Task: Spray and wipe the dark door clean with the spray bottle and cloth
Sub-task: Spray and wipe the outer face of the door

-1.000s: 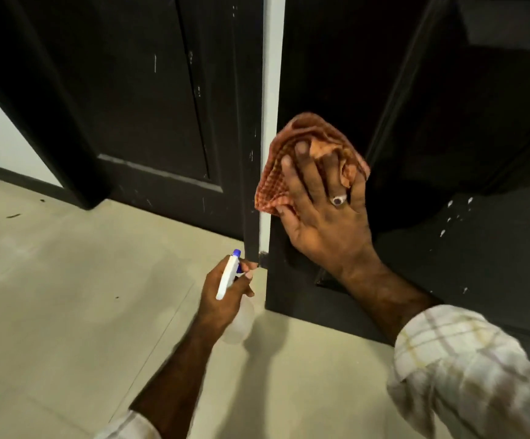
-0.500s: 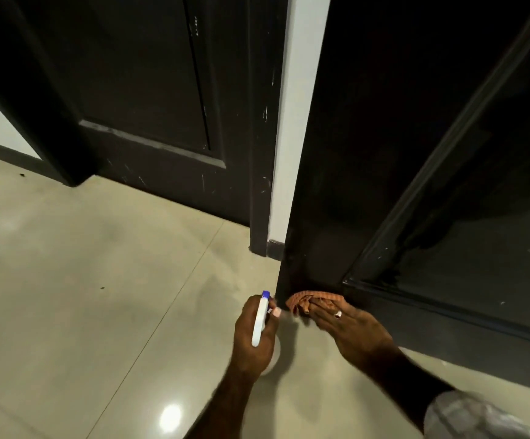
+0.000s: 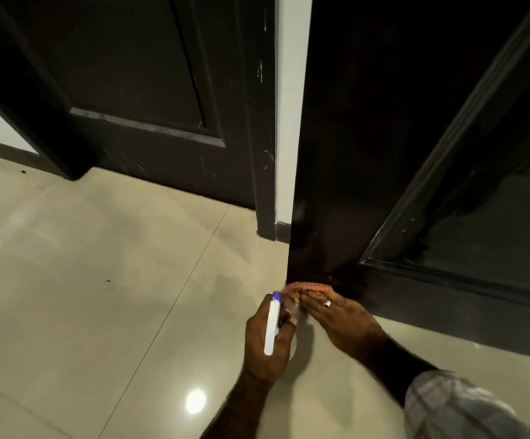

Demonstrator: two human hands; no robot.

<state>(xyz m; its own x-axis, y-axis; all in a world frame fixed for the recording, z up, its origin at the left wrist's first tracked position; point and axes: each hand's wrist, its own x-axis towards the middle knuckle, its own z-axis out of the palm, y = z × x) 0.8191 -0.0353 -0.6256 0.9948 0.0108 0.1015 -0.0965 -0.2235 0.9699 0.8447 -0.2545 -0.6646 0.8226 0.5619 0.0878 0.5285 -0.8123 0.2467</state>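
Cloth, pressed by the right hand against the dark door bottom edge at six o'clock, may snag underneath, while the left hand grips the spray bottle.

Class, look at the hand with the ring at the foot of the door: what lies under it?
Under the right hand an orange cloth shows, pressed at the bottom edge of the dark door. The hand covers most of the cloth, so its far side stays hidden.

One head view looks steeply down and forward from close above the door, at its bottom corner, floor to its left.
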